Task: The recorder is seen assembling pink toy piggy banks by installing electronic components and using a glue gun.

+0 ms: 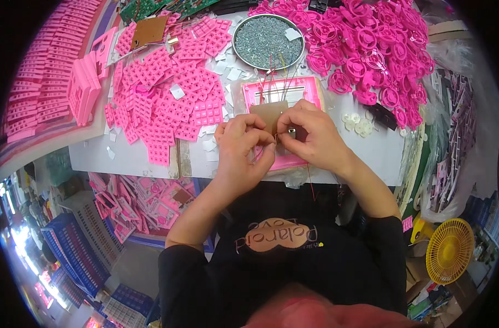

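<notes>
Pinching the brown board (pixel 269 113) with our left hand (pixel 243 143) and right hand (pixel 309 134), we judged the pink case (pixel 282 93) beneath still unfinished, wires (pixel 274 74) loose.

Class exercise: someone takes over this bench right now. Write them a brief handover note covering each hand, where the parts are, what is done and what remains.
Left hand and right hand: both pinch a small brown board with thin wires, above a pink frame on the table.
Screw bowl behind the frame; pink keypads left; pink rings right; white discs by the right hand.
Done: board wired.
Left: board not yet seated in the frame.
</notes>
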The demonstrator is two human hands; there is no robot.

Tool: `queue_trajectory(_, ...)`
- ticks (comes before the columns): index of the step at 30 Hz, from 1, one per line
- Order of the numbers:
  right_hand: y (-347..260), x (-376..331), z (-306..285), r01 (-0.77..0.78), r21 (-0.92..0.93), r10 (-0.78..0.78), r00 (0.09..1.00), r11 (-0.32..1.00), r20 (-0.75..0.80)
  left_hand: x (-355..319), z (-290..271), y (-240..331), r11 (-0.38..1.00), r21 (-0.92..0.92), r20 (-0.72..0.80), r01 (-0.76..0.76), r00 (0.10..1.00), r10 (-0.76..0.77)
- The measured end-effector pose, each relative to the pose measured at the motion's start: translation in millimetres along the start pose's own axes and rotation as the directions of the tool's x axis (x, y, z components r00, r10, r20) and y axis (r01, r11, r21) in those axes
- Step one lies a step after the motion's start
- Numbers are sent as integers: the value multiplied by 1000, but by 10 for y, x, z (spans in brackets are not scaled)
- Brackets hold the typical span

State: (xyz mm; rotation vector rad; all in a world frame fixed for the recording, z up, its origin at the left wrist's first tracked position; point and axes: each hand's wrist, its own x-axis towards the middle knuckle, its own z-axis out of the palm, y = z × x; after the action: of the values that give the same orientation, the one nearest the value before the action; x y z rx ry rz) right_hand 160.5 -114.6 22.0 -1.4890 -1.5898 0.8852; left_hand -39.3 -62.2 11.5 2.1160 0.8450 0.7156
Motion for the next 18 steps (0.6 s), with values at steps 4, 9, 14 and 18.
queue_trajectory(4, 15, 0, -10, -13, 33, 12, 1000, 999, 27, 21, -3, -15, 1000, 17, 7, -6, 1000, 6)
queue_trajectory(9, -41, 19, -24, -52, -23, 54, 997, 998, 53, 41, -21, -7, 999, 29, 29, -18, 999, 17)
queue_trajectory(14, -1, 12, -22, -26, -49, 29, 998, 998, 55, 42, -53, 19, 999, 55, 97, 1, 995, -6)
queue_trajectory(18, -12, 16, -24, -38, -43, 41, 997, 998, 59, 36, -38, 3, 999, 51, 78, -4, 997, 0)
